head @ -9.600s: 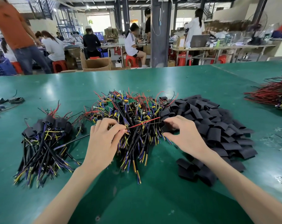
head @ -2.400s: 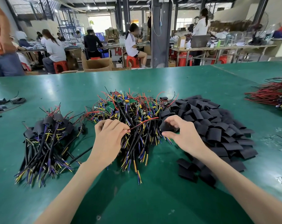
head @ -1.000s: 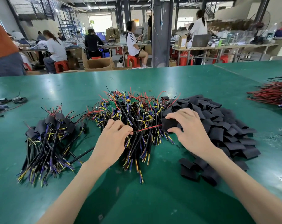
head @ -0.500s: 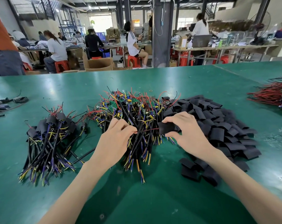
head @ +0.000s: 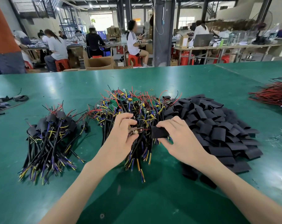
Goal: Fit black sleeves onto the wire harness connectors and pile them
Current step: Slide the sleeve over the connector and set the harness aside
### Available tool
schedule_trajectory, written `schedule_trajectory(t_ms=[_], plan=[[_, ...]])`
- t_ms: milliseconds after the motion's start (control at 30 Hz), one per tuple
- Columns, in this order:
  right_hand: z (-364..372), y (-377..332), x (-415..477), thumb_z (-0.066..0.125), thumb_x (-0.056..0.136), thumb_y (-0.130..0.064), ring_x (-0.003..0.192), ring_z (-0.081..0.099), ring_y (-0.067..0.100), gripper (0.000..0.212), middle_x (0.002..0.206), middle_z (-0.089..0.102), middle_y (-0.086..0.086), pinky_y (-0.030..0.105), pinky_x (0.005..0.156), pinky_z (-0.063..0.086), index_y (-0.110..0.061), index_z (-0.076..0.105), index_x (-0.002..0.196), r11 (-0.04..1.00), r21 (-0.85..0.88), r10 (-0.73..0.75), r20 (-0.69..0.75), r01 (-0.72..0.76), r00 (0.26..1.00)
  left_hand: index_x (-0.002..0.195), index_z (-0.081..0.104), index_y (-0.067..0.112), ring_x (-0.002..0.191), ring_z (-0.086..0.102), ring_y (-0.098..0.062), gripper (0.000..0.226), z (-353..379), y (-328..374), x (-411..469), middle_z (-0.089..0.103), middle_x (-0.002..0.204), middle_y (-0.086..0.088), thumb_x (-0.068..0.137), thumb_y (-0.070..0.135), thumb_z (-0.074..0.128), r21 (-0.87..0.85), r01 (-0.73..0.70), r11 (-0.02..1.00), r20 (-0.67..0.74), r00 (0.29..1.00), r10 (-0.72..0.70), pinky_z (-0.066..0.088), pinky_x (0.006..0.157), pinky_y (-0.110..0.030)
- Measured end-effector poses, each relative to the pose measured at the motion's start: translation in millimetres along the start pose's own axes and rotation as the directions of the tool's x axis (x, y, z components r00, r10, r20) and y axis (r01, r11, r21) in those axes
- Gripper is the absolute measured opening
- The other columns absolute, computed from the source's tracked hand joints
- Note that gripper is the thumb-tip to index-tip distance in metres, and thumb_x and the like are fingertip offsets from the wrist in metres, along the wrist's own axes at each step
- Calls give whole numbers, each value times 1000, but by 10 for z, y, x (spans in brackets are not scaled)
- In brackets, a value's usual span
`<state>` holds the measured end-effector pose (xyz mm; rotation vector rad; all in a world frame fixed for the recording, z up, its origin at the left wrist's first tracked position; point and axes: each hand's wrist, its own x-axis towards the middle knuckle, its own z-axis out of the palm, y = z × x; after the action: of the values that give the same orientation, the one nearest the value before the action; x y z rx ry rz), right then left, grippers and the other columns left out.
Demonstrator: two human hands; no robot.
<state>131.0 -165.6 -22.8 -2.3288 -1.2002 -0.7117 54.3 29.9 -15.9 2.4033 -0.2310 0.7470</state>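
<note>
The left hand [head: 121, 136] pinched a wire harness connector [head: 136, 131] between thumb and curled fingers, over the near part of the unsleeved harness pile [head: 133, 104]. The right hand [head: 182, 139] pinched one black sleeve [head: 159, 132] between thumb and fingers, just beside the connector on its right. The loose sleeve heap [head: 218, 126] lay right of both hands. The sleeved harness pile [head: 49, 136] lay well left of them on the green table [head: 153, 78].

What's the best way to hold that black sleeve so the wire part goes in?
Pinch the sleeve by its flat faces at its right end, coming from the right, as the right hand does. It lies flat and sideways, so that leaves its left mouth free toward the connector in the left hand.
</note>
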Motion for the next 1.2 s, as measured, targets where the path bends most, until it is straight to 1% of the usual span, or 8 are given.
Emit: schedule_trajectory(t_ms=[133, 300, 367, 500, 733, 933, 1033, 1200], plan=[[-3, -27, 17, 73, 73, -13, 89, 52, 28, 33, 99, 61, 5, 39, 81, 44, -8, 61, 103, 1000, -9, -17, -12, 17, 1000, 99, 69, 5, 77, 54, -2, 17, -40, 49, 7, 53, 100, -4, 82, 4, 70, 30, 34, 999, -54, 998, -32, 38, 81, -7], [21, -22, 13, 75, 74, -14, 89, 52, 26, 33, 99, 60, 3, 37, 80, 43, -10, 60, 103, 999, -16, -42, -21, 42, 999, 102, 67, 17, 47, 53, -3, 24, -39, 167, 6, 64, 75, 4, 83, 3, 68, -262, 259, 930, 44, 966, -256, 44, 55, -11], [26, 1, 9, 76, 74, -13, 91, 51, 26, 34, 100, 60, 2, 36, 82, 42, -10, 61, 104, 999, 7, -38, -29, 38, 999, 92, 65, 18, 48, 51, 2, 19, -43, 172, 13, 66, 72, 3, 81, 2, 70, -316, 299, 900, 57, 953, -297, 42, 50, -11], [30, 19, 12, 77, 74, -15, 92, 49, 22, 35, 100, 60, 0, 34, 85, 42, -11, 61, 105, 993, 120, -7, -14, 9, 1000, 83, 67, 14, 54, 54, 6, 13, -62, 166, 22, 67, 70, 6, 78, 4, 73, -308, 301, 902, 74, 953, -292, 38, 56, -6], [-40, 17, 23, 80, 72, -19, 90, 50, 8, 36, 92, 59, -14, 28, 85, 44, -20, 66, 105, 904, 398, 132, 89, -157, 987, 76, 67, 29, 62, 57, 3, 24, -99, 114, 17, 66, 66, 17, 75, 6, 75, -267, 268, 926, 91, 963, -253, 40, 63, -8], [-70, -10, 25, 81, 69, -12, 92, 51, 16, 36, 94, 61, -8, 29, 84, 43, -15, 66, 101, 915, 386, 112, 37, -118, 993, 77, 68, 28, 62, 56, -1, 17, -115, 88, 25, 70, 71, 7, 78, 13, 75, -219, 307, 926, 162, 947, -276, 41, 64, -11], [-43, -10, 21, 81, 69, -11, 94, 49, 18, 36, 98, 62, -4, 22, 86, 38, -11, 66, 101, 947, 319, 45, -4, -42, 999, 79, 70, 24, 59, 54, -3, 12, -112, 72, 31, 70, 71, 4, 78, 12, 75, -232, 326, 917, 174, 941, -290, 40, 61, -14], [-45, 19, 15, 81, 69, -15, 92, 50, 14, 35, 98, 63, -9, 28, 86, 41, -15, 67, 101, 920, 384, 54, 79, -80, 995, 77, 70, 27, 62, 58, -2, 21, -113, 69, 14, 68, 68, 6, 74, 8, 77, -251, 307, 918, 179, 947, -268, 41, 64, -12]])
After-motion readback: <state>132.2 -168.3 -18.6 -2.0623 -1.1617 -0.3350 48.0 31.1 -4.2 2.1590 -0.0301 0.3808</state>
